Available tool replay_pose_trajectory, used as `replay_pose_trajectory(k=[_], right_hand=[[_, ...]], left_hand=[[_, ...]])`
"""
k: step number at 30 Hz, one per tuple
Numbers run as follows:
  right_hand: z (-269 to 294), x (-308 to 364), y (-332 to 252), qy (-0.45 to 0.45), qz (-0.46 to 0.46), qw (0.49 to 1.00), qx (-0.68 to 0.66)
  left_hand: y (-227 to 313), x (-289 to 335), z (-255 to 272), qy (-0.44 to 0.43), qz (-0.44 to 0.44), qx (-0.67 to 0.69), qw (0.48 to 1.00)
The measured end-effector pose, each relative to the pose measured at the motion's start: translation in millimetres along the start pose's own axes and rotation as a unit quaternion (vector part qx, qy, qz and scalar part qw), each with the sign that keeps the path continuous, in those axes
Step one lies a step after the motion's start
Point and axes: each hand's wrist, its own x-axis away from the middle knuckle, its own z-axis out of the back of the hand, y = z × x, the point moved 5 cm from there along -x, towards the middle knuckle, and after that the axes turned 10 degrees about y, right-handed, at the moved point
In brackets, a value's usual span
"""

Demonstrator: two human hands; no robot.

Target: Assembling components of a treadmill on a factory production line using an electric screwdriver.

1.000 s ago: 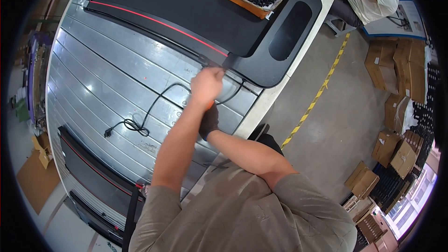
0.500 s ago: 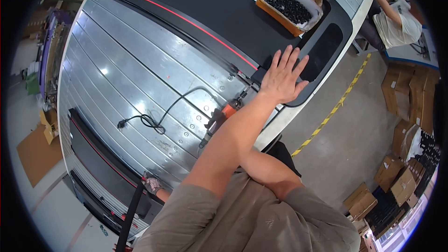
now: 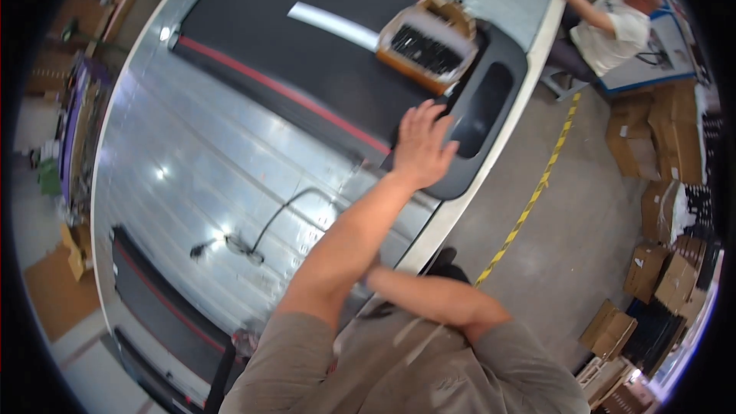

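The right forearm enters from 5 o'clock and passes beneath the left one. The right hand is hidden there; whether it grasps anything cannot be told. Just off the centre of the head view, toward 2 o'clock, the left hand is released, fingers spread, palm down over the joint between the black deck and its end cover. Contact cannot be confirmed.

The deck, marked with red lines and a white stripe, lies on the metal surface from 11 to 2 o'clock; its far side is cut off at the top. An orange-brown box stands on it at 1 o'clock, open, pale-lined, filled with small black parts; blur prevents identifying them.

At 8 o'clock lies a blurred black cable, its upper end running behind the left forearm. Beyond it is a second dark deck. A greyish-pink shape at 7 o'clock is indistinct.

Across the floor, yellow-black tape runs at 3 o'clock, with brown cartons beyond, contents not visible. At 2 o'clock sits a co-worker, hands cut off or unclear at the upper edge.
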Motion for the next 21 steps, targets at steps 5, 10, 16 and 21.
replay_pose_trajectory(k=[5, 10, 16, 21], right_hand=[[78, -19, -50, -0.053, -0.278, 0.939, -0.195], [138, -40, -56, -0.024, -0.285, 0.928, -0.237], [244, -46, -30, 0.103, -0.226, 0.942, -0.227], [308, -14, 5, 0.161, -0.218, 0.961, -0.057]], left_hand=[[-57, -109, 27, 0.092, -0.071, -0.009, 0.993], [-134, -167, -20, -0.233, 0.104, -0.130, 0.958], [-136, -179, -42, -0.342, 0.095, -0.197, 0.914], [-140, -178, -42, -0.297, 0.070, -0.159, 0.939]])
